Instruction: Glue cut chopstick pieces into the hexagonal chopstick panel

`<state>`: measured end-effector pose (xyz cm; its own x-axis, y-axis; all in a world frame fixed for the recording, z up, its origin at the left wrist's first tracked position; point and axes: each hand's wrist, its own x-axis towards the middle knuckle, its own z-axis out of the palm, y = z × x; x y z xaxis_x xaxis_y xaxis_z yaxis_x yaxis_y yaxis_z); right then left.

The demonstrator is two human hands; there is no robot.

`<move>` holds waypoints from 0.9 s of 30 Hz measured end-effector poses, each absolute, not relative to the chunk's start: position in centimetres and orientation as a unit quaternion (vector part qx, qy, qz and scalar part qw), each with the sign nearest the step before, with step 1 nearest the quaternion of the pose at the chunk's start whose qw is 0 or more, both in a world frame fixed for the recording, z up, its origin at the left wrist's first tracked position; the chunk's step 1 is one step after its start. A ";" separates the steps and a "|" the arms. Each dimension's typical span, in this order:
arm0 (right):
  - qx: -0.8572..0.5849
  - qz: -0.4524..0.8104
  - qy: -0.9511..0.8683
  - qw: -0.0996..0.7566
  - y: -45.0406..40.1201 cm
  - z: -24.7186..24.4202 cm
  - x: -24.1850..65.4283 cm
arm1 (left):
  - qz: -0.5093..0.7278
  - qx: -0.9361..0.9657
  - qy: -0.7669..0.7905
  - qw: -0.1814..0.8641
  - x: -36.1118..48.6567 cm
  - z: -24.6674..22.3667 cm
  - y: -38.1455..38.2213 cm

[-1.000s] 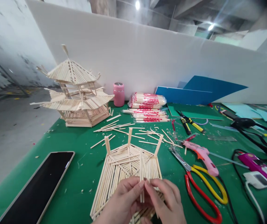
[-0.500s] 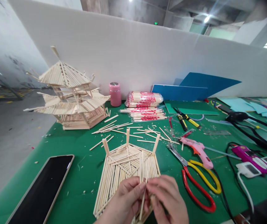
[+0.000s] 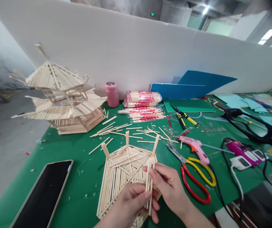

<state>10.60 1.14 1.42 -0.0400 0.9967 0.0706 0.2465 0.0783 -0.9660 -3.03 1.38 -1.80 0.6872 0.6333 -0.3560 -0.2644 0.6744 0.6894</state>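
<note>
Several thin wooden sticks (image 3: 148,181) stand nearly upright between my two hands. My left hand (image 3: 136,201) grips their lower part with thumb and fingers. Higher up, my right hand (image 3: 165,182) pinches the same sticks. Beneath both hands lies a flat, many-sided base of wooden sticks (image 3: 113,179), with short upright posts at its far corners. My hands hide its near right part. Loose sticks (image 3: 121,133) are scattered just beyond the base.
A stick-built pagoda model (image 3: 67,110) stands at the left, near a pink jar (image 3: 112,95) and wrapped stick bundles (image 3: 143,98). A phone (image 3: 43,193) lies front left. Scissors (image 3: 196,177), a pink glue gun (image 3: 195,147), pliers (image 3: 184,118) and cables are on the right.
My right hand has moved up along the sticks, and its fingers have shifted their hold. The sticks are now slightly further right. The whole view has shifted a little.
</note>
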 end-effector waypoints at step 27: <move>-0.509 0.364 -0.662 0.414 1.3 2.6 10.5 | 0.252 0.362 0.297 0.847 -3.6 -1.4 2.1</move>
<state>10.54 1.30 2.56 -0.1403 0.9741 0.1773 0.3717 0.2178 -0.9024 -3.64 2.08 -1.36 0.6961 0.6424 -0.3207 -0.2119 0.6106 0.7631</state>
